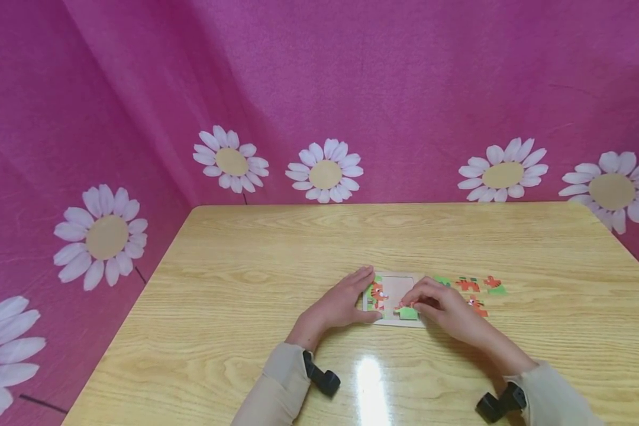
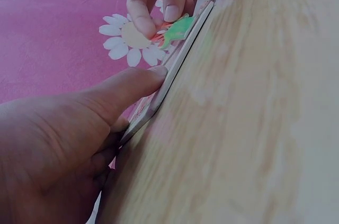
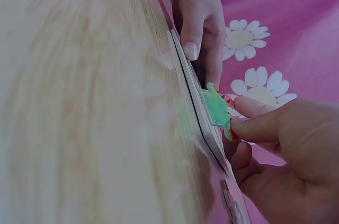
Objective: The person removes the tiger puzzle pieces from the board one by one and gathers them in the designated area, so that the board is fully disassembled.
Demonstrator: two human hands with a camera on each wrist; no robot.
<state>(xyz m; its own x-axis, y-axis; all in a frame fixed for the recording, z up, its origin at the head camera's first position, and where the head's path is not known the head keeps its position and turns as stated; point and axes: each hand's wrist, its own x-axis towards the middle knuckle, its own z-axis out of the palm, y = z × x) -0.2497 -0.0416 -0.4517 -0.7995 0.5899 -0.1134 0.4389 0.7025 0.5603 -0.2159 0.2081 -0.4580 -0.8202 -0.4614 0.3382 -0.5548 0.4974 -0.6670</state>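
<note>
A shallow puzzle board with a pale rim lies on the table, with orange tiger and green pieces along its left side. My left hand holds the board by its left end, thumb on the near rim and fingers along the far left. Between the thumb and fingers of my right hand is a green and orange puzzle piece. In the right wrist view this piece stands tilted, its green edge close over the board's near side. Part of the board's right end is hidden behind the right hand.
Several loose pieces lie right of the board: a tiger-striped piece, an orange and green piece, an orange piece and a green piece. Behind the wooden table hangs a pink curtain with white flowers.
</note>
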